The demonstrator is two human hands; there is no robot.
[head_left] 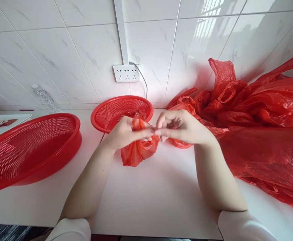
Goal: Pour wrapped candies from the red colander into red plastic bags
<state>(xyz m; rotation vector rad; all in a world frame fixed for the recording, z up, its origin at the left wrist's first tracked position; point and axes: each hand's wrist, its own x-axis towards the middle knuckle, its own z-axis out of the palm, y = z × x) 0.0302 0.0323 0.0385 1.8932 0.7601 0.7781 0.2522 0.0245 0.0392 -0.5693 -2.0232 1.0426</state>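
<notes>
A small red plastic bag (138,152) hangs over the middle of the white table, its top bunched up. My left hand (130,132) is closed around the bag's gathered neck, with some red film rising between thumb and fingers. Fingertip to fingertip with it, my right hand (174,125) pinches at the same top part of the bag. What exactly lies between the right fingers is too small and blurred to make out. Just behind the hands stands a round red plastic basket (98,113) with some small packets inside.
A larger red basket (68,124) stands at the left, beside a white tray (23,117) with red packets. Behind it leans a clear plastic bottle (46,97). Red plastic bags (262,100) are heaped along the right. A socket strip (126,73) with a cable is on the tiled wall.
</notes>
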